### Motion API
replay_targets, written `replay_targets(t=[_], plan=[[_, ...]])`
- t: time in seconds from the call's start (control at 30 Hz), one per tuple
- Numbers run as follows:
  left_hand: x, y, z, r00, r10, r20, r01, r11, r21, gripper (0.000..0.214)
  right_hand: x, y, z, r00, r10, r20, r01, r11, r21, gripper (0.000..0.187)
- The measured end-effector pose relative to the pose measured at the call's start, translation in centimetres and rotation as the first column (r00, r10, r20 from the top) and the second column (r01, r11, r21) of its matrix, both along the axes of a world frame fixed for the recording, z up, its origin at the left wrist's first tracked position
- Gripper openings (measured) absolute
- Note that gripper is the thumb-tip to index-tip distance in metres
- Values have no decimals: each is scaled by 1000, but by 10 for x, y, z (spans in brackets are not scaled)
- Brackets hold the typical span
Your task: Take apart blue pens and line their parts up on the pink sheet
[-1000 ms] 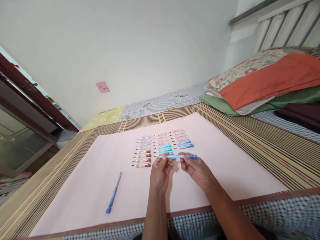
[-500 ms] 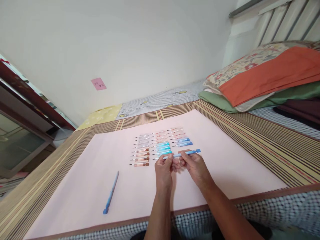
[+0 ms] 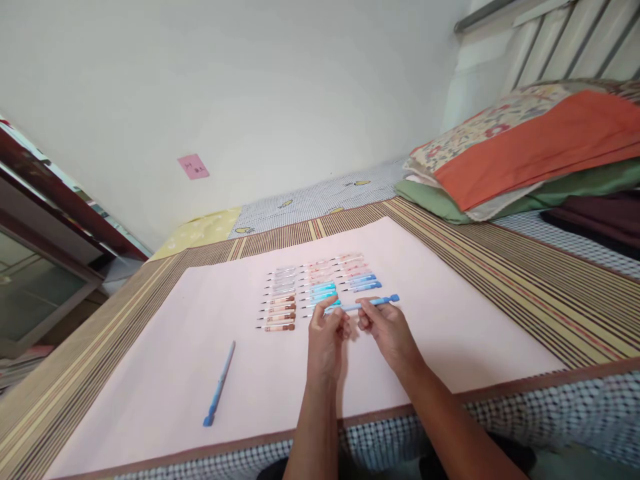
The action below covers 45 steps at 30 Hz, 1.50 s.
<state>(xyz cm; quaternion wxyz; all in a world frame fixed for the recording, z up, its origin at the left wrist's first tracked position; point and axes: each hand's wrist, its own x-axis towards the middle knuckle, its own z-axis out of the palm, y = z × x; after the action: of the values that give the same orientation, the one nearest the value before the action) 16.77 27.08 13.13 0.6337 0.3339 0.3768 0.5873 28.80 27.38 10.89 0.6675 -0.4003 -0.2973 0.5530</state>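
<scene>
A light-blue pen (image 3: 369,303) with a darker blue blocky end is held level above the pink sheet (image 3: 165,347). My right hand (image 3: 387,330) pinches its body between thumb and fingers, the blocky end sticking out to the right. At the pen's other end is my left hand (image 3: 327,337), its thumb and curled fingers about the pen and its index finger lifted; the tip is partly hidden there. Just beyond my hands lie columns of pens: brown-ended pens (image 3: 280,317), turquoise pens (image 3: 320,291), blue pens (image 3: 363,283) and clear ones with red marks (image 3: 350,265).
Another blue pen (image 3: 219,385) lies alone on the left of the sheet. Underneath is a striped mat (image 3: 500,280). Folded bedding with an orange-edged pillow (image 3: 530,153) is piled at the back right, near a radiator (image 3: 565,53). A pink note (image 3: 193,167) is on the wall.
My left index finger has lifted off the pen, opening a gap to the thumb. My right hand keeps its pinch. The whole view has shifted slightly.
</scene>
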Motion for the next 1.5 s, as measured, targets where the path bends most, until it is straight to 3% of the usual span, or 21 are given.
replay_targets(t=[0.13,0.23,0.3,0.43,0.53,0.63,0.83,0.93,1.03,1.2,1.37,1.5], plan=[[-1,3,-6,996,59,-67,-60,998,-16,46,0,0,1,1000,18,-11,-18,1000,1,53],[0,3,-7,987,94,-127,-109,987,-117,62,0,-1,-1,998,16,56,-17,1000,7,51],[0,2,-5,992,73,-99,-86,988,-131,66,0,0,-3,997,6,81,-6,1000,5,52],[-1,2,-2,1000,0,-2,0,999,-52,55,1,2,-7,997,-16,81,16,1000,-2,53],[-2,4,-5,998,48,-34,-51,996,-70,51,1,2,-9,994,-8,112,8,1000,3,52],[-3,4,-5,994,80,-80,-92,983,-157,62,-1,3,-11,992,6,129,-7,1000,12,53],[-6,3,0,999,5,42,-1,996,-87,58,-1,5,-13,991,-23,131,24,1000,-9,53],[-7,4,-3,998,57,-15,-59,994,-94,53,-1,3,-12,991,-10,131,10,1000,2,51],[-5,4,-5,991,102,-84,-114,981,-158,61,-2,3,-13,992,-3,128,2,1000,10,50],[-6,4,0,998,28,57,-22,994,-110,57,-2,6,-20,992,-22,122,22,1000,5,51],[-10,9,-7,987,144,65,-135,982,-129,55,-2,5,-17,996,-32,86,31,999,15,50],[-15,12,-13,973,199,114,-179,969,-170,56,-3,2,-10,998,5,-56,-4,1000,15,44]])
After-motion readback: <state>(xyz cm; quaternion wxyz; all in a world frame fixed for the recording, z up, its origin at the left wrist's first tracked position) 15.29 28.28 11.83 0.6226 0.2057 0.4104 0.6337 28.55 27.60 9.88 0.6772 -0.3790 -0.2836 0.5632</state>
